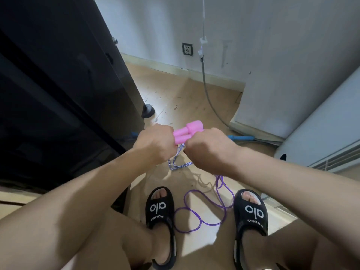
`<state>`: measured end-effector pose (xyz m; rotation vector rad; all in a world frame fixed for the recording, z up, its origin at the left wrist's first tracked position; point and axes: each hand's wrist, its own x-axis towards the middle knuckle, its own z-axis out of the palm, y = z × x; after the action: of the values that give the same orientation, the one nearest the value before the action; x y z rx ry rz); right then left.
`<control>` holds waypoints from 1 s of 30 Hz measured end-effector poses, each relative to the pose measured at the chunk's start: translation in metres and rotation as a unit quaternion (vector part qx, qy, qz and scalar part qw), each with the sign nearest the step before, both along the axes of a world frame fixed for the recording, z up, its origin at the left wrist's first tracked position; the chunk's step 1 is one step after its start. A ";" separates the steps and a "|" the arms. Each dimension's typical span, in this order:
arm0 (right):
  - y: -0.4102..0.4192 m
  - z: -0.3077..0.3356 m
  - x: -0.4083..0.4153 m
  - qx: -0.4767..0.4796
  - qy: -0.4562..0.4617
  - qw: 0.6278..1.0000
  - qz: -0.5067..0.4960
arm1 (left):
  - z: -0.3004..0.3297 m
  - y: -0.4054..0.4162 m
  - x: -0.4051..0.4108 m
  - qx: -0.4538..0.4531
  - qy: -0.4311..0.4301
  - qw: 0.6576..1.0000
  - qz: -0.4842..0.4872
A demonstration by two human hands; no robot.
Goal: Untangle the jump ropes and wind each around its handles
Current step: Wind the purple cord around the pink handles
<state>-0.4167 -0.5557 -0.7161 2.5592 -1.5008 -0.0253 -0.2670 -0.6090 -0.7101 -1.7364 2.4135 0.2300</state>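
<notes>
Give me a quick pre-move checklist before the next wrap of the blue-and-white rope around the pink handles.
1. Pink handles held side by side as a pair: ok, the left hand and right hand both close around them.
2. Blue-and-white rope hanging free below the hands: ok, a short loop dangles.
3. How much is already wound: cannot tell, the fists hide it.
4. Purple rope separate from the one being wound: cannot tell; it lies in loops on the floor between the sandals, and its upper end runs behind the right wrist.
5. Blue handle clear of the work: ok, it lies on the floor beyond the hands.
</notes>
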 end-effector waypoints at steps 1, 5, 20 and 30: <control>0.000 0.004 -0.003 0.031 0.009 0.999 0.008 | 0.000 0.002 0.000 -0.015 -0.043 0.998 -0.035; -0.006 0.019 -0.025 0.190 -0.111 0.976 -0.008 | -0.005 0.007 0.000 -0.077 -0.091 0.983 -0.138; -0.010 0.023 -0.027 0.383 -0.440 0.809 -0.072 | -0.001 0.036 0.013 -0.242 -0.003 0.926 -0.289; -0.022 0.027 -0.022 0.276 -0.451 0.843 -0.102 | 0.015 0.042 0.013 -0.240 0.092 0.919 -0.300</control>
<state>-0.4390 -0.5772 -0.6891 3.0045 -2.3559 0.9970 -0.2537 -0.5670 -0.6950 -1.0305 3.2007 -0.3173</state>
